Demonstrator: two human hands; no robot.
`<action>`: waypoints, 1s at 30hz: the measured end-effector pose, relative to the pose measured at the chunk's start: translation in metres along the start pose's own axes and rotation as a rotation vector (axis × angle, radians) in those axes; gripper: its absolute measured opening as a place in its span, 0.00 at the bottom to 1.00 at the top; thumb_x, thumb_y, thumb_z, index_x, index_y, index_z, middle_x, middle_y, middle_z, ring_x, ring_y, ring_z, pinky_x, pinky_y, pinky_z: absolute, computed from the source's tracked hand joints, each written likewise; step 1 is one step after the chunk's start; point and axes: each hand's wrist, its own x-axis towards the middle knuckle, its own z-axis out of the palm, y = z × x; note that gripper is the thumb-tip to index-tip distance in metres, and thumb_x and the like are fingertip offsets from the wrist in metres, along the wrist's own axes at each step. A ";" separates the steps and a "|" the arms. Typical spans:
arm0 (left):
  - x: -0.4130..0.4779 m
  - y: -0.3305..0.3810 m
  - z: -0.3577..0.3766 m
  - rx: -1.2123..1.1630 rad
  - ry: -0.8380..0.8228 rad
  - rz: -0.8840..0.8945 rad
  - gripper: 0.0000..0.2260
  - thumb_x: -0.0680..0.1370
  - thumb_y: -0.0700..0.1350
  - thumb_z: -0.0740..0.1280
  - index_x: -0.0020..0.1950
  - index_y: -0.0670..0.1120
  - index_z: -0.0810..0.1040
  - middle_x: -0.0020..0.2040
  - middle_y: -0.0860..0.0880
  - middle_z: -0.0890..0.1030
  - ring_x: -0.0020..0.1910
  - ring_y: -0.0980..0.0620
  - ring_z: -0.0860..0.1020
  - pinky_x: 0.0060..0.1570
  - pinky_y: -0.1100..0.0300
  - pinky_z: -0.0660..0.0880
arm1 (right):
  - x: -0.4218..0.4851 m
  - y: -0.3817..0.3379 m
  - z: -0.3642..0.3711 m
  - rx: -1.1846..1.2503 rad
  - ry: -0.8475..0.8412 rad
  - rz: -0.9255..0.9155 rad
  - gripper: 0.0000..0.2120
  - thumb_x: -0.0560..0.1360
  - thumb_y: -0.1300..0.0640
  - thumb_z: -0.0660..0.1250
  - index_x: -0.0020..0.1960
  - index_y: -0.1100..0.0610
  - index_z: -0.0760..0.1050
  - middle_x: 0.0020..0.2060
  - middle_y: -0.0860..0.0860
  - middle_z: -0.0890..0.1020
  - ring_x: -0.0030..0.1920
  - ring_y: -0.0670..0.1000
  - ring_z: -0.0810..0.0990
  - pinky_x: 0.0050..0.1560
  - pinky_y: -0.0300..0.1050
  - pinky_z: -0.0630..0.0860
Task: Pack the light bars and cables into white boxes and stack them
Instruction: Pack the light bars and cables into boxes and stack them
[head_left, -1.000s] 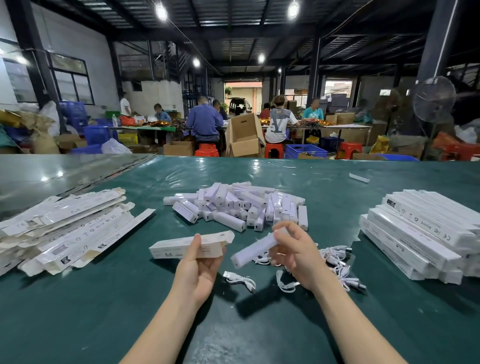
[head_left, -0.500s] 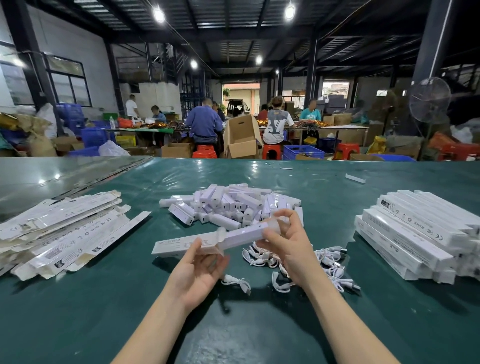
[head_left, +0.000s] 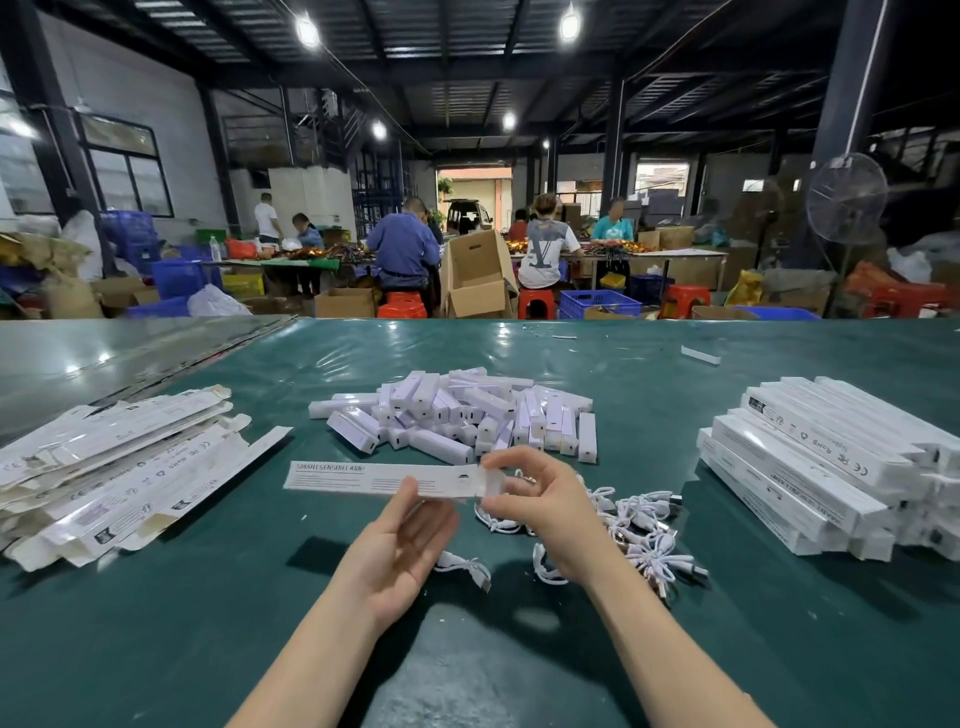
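One bar (head_left: 491, 481) now inside one box (head_left: 358, 478)

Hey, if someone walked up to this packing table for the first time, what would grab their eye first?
Dead centre, the left hand and right hand hold a long white box just above the green table, the right pinching its right end. Behind it lies a jumbled pile of white light bars, with flattened boxes heaped at far left and a neat stack of closed boxes at right.
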 end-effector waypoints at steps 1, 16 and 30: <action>-0.001 -0.001 0.001 0.000 -0.005 -0.002 0.11 0.80 0.43 0.60 0.46 0.37 0.76 0.34 0.42 0.83 0.31 0.50 0.83 0.37 0.56 0.81 | 0.001 0.002 0.002 0.029 -0.006 0.028 0.16 0.66 0.74 0.69 0.39 0.52 0.80 0.38 0.51 0.83 0.37 0.46 0.79 0.40 0.35 0.76; -0.004 -0.005 0.010 -0.046 -0.048 0.052 0.09 0.78 0.42 0.60 0.44 0.38 0.75 0.38 0.40 0.83 0.34 0.47 0.83 0.31 0.57 0.80 | 0.003 0.015 0.004 -0.536 0.217 -0.022 0.08 0.70 0.65 0.67 0.38 0.53 0.74 0.33 0.47 0.75 0.31 0.40 0.70 0.35 0.36 0.66; -0.002 0.004 -0.004 -0.119 -0.009 -0.065 0.11 0.80 0.44 0.58 0.44 0.41 0.76 0.30 0.49 0.81 0.28 0.56 0.78 0.23 0.68 0.73 | -0.002 0.034 0.010 -1.242 0.032 0.138 0.13 0.74 0.48 0.65 0.48 0.58 0.76 0.55 0.55 0.68 0.52 0.57 0.75 0.51 0.45 0.71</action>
